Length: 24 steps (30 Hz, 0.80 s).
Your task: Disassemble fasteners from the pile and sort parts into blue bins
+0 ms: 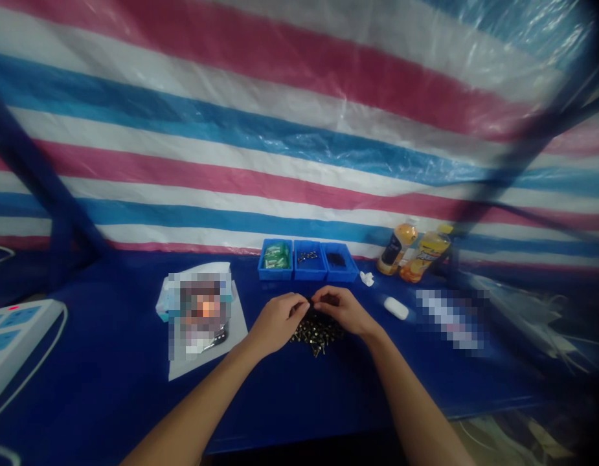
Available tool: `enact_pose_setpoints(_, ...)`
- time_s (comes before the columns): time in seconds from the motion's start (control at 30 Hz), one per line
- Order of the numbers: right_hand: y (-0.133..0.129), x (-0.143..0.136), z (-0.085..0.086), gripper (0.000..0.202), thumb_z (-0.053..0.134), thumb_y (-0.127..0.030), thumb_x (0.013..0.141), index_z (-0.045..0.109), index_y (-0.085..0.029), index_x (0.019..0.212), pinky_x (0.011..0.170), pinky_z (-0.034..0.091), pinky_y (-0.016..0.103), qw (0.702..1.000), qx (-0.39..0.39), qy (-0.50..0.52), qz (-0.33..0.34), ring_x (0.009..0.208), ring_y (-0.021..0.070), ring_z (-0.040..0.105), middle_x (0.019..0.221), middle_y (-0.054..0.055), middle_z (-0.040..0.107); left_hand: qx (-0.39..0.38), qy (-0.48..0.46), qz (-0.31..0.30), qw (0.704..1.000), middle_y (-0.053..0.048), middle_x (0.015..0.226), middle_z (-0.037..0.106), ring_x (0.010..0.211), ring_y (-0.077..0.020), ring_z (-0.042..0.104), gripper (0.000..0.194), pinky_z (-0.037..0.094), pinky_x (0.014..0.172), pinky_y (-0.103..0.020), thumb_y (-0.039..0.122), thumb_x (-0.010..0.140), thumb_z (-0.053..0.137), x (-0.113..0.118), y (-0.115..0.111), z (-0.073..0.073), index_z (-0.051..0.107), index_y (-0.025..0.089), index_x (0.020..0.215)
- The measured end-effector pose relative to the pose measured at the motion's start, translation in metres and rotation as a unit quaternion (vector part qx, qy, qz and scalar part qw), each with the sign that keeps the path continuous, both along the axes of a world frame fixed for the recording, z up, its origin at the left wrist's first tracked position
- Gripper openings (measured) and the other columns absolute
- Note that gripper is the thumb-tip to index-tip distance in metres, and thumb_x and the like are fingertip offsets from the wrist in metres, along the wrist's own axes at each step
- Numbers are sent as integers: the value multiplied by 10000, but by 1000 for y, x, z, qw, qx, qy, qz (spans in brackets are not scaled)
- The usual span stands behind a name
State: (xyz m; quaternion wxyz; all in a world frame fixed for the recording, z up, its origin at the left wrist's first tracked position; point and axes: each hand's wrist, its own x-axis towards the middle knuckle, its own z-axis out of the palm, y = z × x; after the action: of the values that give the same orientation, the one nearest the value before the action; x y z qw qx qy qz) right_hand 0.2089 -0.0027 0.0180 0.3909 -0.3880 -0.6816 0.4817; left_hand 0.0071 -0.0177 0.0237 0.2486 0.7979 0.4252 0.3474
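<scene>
A heap of small brassy and dark metal parts point(317, 335) lies on the blue tabletop point(299, 395). Over its left edge is my left hand point(282, 318), thumb and fingers pinched together. My right hand point(344, 309) is over the right side, its fingers curled and pinched too. The fingertips of both hands nearly meet above the heap, near something small and dark that is too small to make out. Behind the hands stand three blue bins: the left bin point(275, 276) holds green packets, the middle bin point(309, 274) a few small metal parts, the right bin point(342, 276) dark pieces.
Two drink bottles point(395, 249) point(425, 255), crumpled tissue point(367, 279) and a white case point(396, 308) are at the right. A sheet with a bag point(235, 336) lies at the left, beyond it a power strip point(22, 333) with a white cable. A striped tarp hangs behind.
</scene>
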Motion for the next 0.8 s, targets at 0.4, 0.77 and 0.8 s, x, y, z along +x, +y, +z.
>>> enact_pose_setpoints(0.4,-1,-1,-1,362,469,-491,919,616,-185,794,646,383,244,993,45,-108,-19,681,131,482,716,-15,556,-3,-16,-12,1000,-18,813,669,751,-168,606,270,445,731,-276,336,944,436,1,2,0,665,206,880)
enact_pose_setpoints(0.77,1,12,3,311,609,-529,812,582,-222,853,723,430,310,989,-23,136,-46,741,166,517,846,38,580,-23,-80,43,996,-28,959,697,863,-181,638,336,469,779,-273,390,971,392,-2,0,4,663,213,1060)
enact_pose_setpoints(0.8,0,14,5,307,624,-528,797,568,-231,856,713,433,317,983,-28,175,-52,730,166,514,854,39,573,-24,-83,44,995,-31,964,697,866,-183,638,343,473,780,-274,392,973,387,-3,0,4,666,211,1056)
